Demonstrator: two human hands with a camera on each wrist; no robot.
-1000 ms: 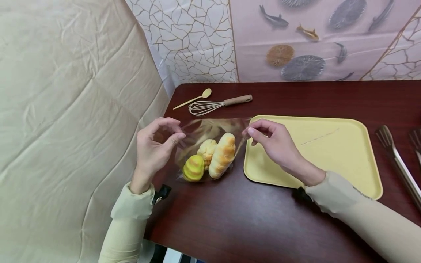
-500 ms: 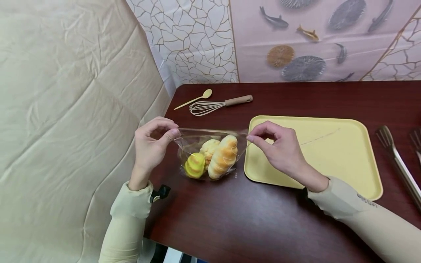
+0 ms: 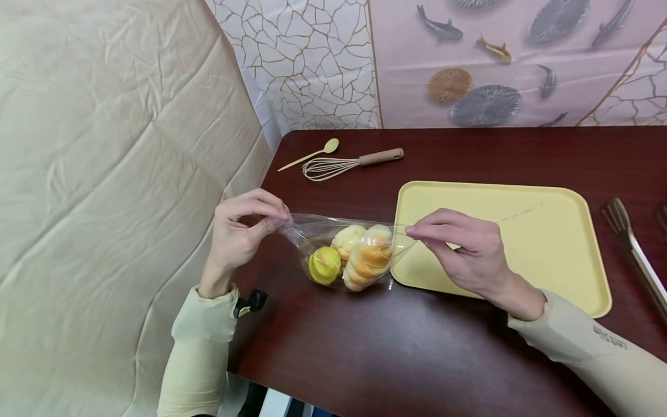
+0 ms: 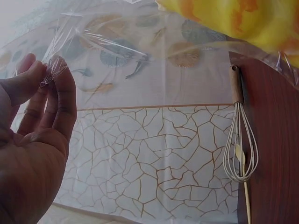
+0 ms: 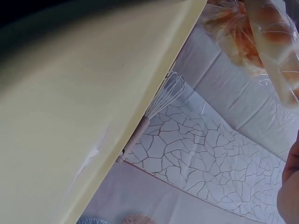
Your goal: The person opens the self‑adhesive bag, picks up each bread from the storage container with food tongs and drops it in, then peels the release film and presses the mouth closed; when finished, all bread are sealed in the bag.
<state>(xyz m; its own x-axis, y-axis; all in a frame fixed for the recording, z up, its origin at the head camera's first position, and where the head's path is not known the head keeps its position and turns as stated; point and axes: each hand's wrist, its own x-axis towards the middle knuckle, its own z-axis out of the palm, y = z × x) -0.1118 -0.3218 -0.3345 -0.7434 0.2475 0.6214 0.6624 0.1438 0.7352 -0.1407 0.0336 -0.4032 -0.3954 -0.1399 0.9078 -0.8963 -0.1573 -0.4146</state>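
A clear plastic bag (image 3: pixel 312 231) is stretched between the two hands in the head view. Inside it lie a long golden bread roll (image 3: pixel 369 260), a pale round bun (image 3: pixel 347 241) and a yellow swirled bun (image 3: pixel 324 266). My left hand (image 3: pixel 245 229) pinches the bag's left top corner between thumb and fingers; the left wrist view shows the gathered film (image 4: pixel 51 77) at its fingertips. With thumb and fingertips my right hand (image 3: pixel 464 249) pinches the right top corner, in front of the tray. Only a sliver of the right hand shows in the right wrist view.
A yellow rectangular tray (image 3: pixel 552 249) sits on the dark red table (image 3: pixel 365 347) to the right. Behind the bag lie a whisk (image 3: pixel 383 156) and a small yellow spoon (image 3: pixel 312 155). A metal-handled utensil (image 3: pixel 636 255) is at the far right.
The right hand has moved to the right and slightly toward the body, pulling the bag's opening straight. The breads have shifted right with the bag. Both hands now pinch its corners.
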